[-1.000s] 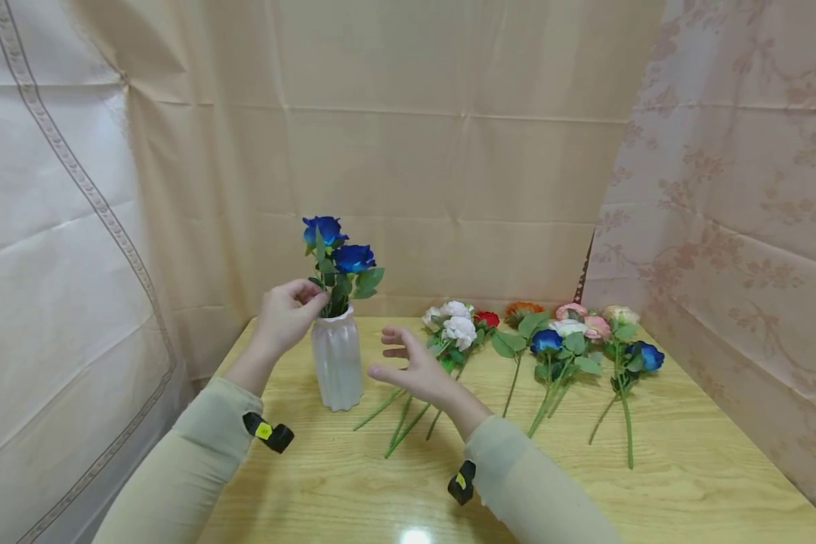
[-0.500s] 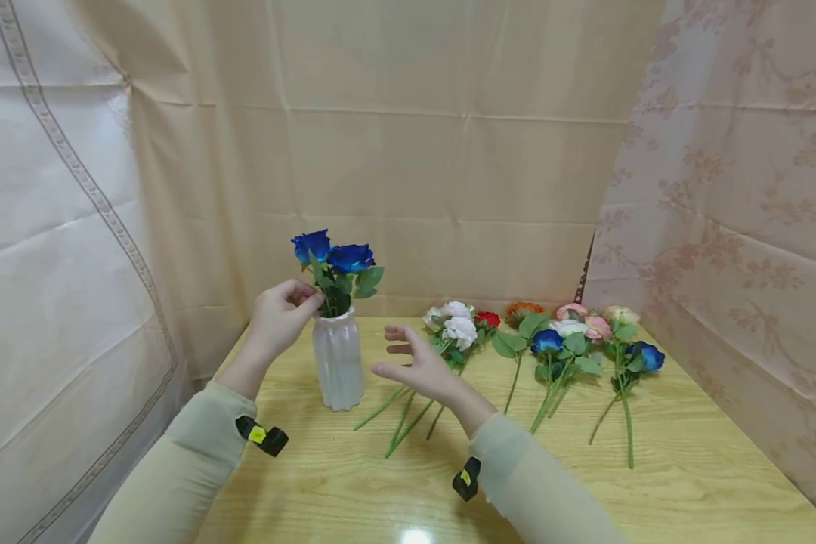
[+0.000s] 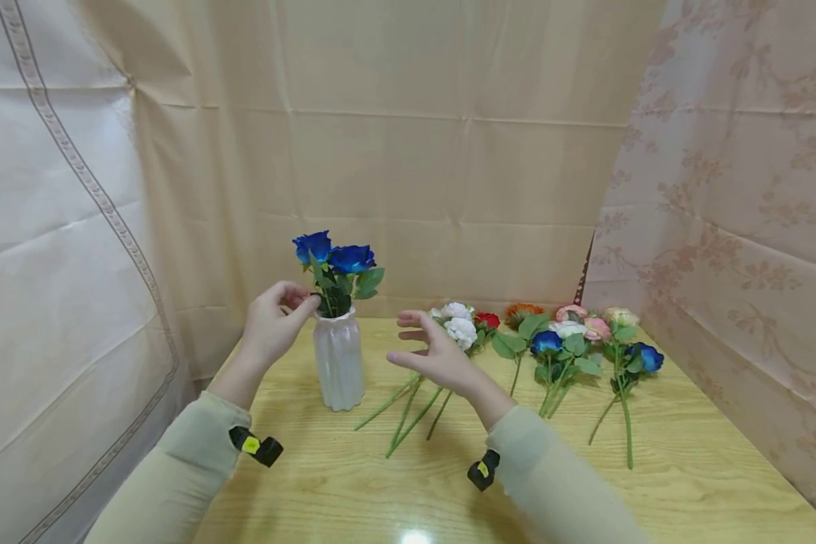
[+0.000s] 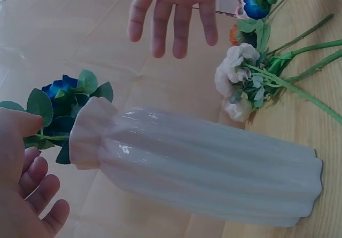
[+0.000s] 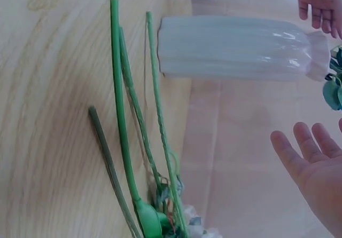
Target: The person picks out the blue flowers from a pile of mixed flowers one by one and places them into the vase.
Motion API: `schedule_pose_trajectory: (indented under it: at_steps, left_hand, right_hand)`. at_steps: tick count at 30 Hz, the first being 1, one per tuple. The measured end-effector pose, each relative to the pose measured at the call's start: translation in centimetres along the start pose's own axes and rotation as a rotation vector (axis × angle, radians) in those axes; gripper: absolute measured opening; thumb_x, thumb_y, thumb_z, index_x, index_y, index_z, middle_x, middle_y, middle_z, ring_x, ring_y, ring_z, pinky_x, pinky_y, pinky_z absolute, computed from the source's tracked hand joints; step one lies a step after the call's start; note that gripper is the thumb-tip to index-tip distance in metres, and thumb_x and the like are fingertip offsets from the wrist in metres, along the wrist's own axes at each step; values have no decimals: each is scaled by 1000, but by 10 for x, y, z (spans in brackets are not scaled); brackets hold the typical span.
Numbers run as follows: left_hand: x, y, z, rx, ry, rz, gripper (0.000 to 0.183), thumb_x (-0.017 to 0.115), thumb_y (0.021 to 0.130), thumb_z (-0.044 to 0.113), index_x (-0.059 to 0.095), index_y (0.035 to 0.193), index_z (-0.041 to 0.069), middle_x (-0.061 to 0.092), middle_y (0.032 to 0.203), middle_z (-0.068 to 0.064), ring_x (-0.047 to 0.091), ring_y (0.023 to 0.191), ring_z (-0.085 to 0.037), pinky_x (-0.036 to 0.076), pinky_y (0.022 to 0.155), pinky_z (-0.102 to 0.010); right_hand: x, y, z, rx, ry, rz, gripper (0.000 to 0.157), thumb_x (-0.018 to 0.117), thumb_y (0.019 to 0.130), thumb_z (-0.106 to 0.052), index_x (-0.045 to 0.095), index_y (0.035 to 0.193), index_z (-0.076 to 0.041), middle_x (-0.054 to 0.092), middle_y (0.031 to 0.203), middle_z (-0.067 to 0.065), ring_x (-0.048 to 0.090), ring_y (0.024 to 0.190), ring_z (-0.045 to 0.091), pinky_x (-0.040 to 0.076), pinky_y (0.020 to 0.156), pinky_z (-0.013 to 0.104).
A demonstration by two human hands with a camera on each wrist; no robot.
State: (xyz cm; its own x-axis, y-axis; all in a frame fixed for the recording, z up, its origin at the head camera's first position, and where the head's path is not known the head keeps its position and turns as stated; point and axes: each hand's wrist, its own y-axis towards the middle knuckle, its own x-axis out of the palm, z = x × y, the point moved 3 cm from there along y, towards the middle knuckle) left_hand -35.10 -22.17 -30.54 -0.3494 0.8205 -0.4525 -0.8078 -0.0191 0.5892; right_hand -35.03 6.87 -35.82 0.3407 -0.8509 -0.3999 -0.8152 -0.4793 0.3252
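A white fluted vase (image 3: 338,363) stands upright on the table, holding two blue roses (image 3: 352,259) with green leaves above its rim. My left hand (image 3: 275,321) is at the left of the rim, thumb and fingers apart and loosely bent right by the leaves. In the left wrist view, that hand's thumb (image 4: 24,123) overlaps the leaves near a thin green stem. To the right of the vase, my right hand (image 3: 442,363) hovers with fingers spread and nothing in it. It partly covers the white flowers (image 3: 461,332) lying behind it.
Loose artificial flowers lie on the wooden table (image 3: 353,483) to the right: a red one (image 3: 487,319), an orange one (image 3: 522,311), pink ones (image 3: 597,327) and blue roses (image 3: 646,356). Several green stems (image 5: 120,104) point toward the front. Cloth curtains (image 3: 449,151) hang behind and at both sides.
The left blue rose has sunk lower and shifted slightly left, then stayed still. My left hand has drawn a little left from the stems. My right hand has moved right, away from the vase.
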Motion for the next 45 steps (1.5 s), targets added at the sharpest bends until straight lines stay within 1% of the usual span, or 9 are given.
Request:
schedule_pose_trajectory:
  at_steps: [4,9,12,17,23,28,33,37,45]
  left_hand:
    - [2,-5,-4,-21,-6,2,40,73,96,34,63,113,-1,63,98,-11,58,89,-24,50,70,-29]
    - [6,-11,-9,-54,-31,-7,55,74,94,44,58,122,-1,62,108,-16,58,97,-27,49,77,-39]
    - [10,-15,-12,-81,-51,-24,62,73,93,48,56,126,0,60,115,-16,57,102,-29,49,82,-43]
    - [18,-20,-17,-120,-64,-61,69,72,91,55,52,131,1,57,122,-13,55,110,-31,50,90,-46]
    - [26,-25,-21,-140,-73,-64,71,76,88,53,51,129,1,57,123,-15,55,112,-35,51,91,-48]
    - [32,-30,-22,-155,-88,-89,77,77,88,53,48,137,1,55,130,-16,54,117,-36,52,94,-51]
    - [36,-35,-24,-167,-90,-123,84,75,88,56,43,145,4,52,138,-16,52,122,-35,51,98,-54]
    - [40,-37,-26,-180,-81,-146,86,74,89,57,40,150,6,51,141,-15,51,125,-33,49,101,-54]
    - [45,-38,-27,-206,-83,-159,86,75,88,56,40,151,7,50,142,-15,49,127,-35,50,100,-54]
  right_hand:
    - [-8,-3,-1,-4,3,2,67,76,94,-32,42,150,-20,48,147,2,50,133,26,45,106,52]
    - [-16,-7,3,-9,15,4,66,77,94,-30,42,149,-20,47,147,4,49,135,30,42,107,58]
    - [-21,-10,5,-13,0,10,65,77,93,-31,43,148,-20,48,147,4,49,135,32,44,107,55]
    - [-26,-15,10,-20,-24,21,64,77,94,-29,44,148,-19,49,146,5,51,133,32,49,103,46]
    - [-31,-18,14,-21,-13,17,67,76,94,-26,41,150,-18,47,147,7,51,132,28,49,103,46]
    - [-35,-23,16,-2,-5,26,68,77,94,-27,41,151,-19,47,147,4,50,133,26,47,105,48]
    - [-43,-28,21,18,8,38,65,75,95,-25,41,151,-20,46,148,3,49,135,29,46,107,50]
    - [-49,-33,22,13,6,44,63,74,96,-23,42,150,-20,47,148,6,49,134,32,46,105,53]
    - [-67,-39,23,20,-21,74,63,74,96,-23,42,150,-18,47,148,10,49,134,35,47,103,56]
